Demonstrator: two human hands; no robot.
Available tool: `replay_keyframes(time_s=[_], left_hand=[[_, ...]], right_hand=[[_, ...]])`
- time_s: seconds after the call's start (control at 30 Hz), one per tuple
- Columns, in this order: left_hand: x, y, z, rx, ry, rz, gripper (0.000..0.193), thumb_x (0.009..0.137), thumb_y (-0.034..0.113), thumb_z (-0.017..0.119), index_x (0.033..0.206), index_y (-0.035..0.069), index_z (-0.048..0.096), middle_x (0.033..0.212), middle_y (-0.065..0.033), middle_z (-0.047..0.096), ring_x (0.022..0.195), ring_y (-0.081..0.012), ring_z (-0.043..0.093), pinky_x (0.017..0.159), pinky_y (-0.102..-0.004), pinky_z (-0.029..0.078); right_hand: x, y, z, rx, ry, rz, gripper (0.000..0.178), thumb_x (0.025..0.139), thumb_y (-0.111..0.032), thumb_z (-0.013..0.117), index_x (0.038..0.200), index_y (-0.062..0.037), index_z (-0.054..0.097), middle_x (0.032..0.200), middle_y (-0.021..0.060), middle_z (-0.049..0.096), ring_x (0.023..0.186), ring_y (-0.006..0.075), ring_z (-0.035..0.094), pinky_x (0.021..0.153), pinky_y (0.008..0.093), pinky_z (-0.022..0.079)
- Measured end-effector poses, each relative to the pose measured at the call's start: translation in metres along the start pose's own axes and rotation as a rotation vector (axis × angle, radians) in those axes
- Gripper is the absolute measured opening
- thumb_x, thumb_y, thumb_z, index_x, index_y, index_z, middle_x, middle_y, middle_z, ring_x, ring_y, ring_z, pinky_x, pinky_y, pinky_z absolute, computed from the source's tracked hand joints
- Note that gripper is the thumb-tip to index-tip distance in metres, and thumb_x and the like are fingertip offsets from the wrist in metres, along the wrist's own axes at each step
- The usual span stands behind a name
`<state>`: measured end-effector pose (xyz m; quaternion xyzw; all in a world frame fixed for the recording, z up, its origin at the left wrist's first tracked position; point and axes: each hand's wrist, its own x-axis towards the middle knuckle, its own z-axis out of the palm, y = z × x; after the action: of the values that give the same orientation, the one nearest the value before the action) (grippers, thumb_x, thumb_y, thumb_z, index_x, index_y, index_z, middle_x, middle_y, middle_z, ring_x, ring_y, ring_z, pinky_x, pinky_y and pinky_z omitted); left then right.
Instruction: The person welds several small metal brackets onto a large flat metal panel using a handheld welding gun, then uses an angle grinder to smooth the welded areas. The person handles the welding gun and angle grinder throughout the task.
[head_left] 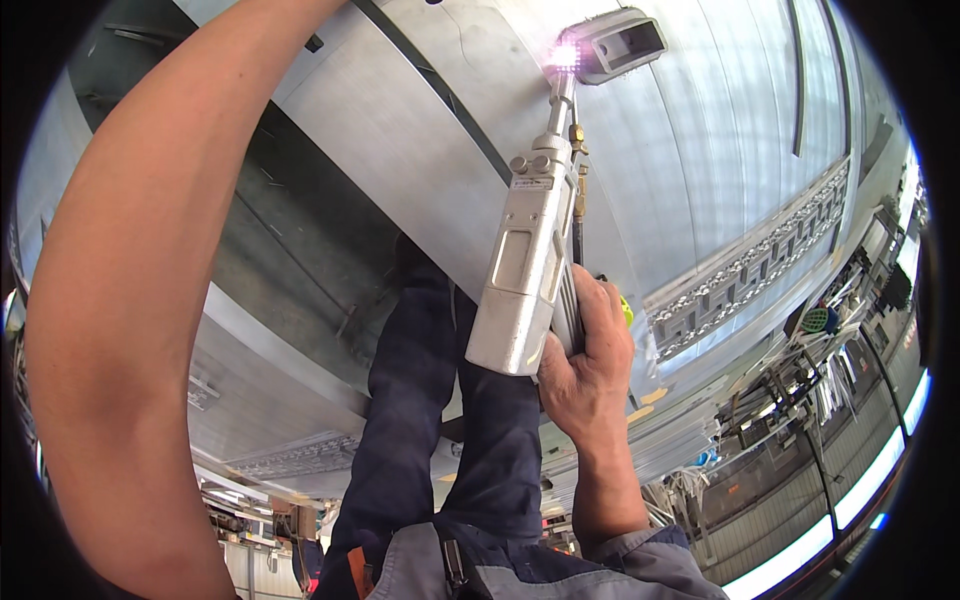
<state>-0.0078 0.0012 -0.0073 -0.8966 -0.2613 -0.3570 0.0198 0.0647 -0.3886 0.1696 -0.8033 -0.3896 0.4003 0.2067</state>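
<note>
My right hand (597, 375) is closed around the handle of a silver handheld laser welding gun (518, 265), which points away from me. Its narrow nozzle, with brass fittings alongside, reaches a short rectangular metal tube (598, 62) on a large sheet metal panel (690, 130). A bright pinkish-white glow burns where the nozzle tip meets the tube's left side, and hides the exact contact. My bare left forearm (130, 260) stretches up along the left side and leaves through the top edge, so the left hand is out of sight.
A row of square cutouts (760, 265) runs along the panel's right part. Left of the gun, a dark gap (310, 230) opens between metal sheets, near my legs (415, 350). Cluttered racks and stacked metal stock (825, 385) stand at the right.
</note>
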Motion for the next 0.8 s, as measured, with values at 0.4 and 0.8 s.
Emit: replay_keyframes(time_s=[0.4, 0.8], left_hand=[[0.000, -0.005, -0.005, 0.120, -0.086, 0.157, 0.007, 0.083, 0.008, 0.060, 0.082, 0.003, 0.065, 0.084, -0.0166, 0.064, 0.083, -0.0374, 0.062, 0.078, -0.0496, 0.051], [0.011, 0.009, -0.007, 0.242, -0.406, -0.077, 0.018, 0.086, 0.015, 0.058, 0.089, 0.002, 0.069, 0.096, -0.0179, 0.067, 0.097, -0.0380, 0.063, 0.090, -0.0471, 0.052]], right_hand=[[-0.008, 0.005, -0.003, -0.006, -0.004, -0.003, 0.061, 0.078, -0.015, 0.079, 0.133, -0.0029, 0.057, 0.106, 0.0190, 0.057, 0.090, 0.0365, 0.061, 0.078, 0.0442, 0.052], [-0.015, 0.005, -0.013, 0.004, -0.033, 0.043, 0.063, 0.078, -0.012, 0.075, 0.137, -0.0024, 0.057, 0.118, 0.0219, 0.063, 0.103, 0.0399, 0.062, 0.089, 0.0458, 0.052]])
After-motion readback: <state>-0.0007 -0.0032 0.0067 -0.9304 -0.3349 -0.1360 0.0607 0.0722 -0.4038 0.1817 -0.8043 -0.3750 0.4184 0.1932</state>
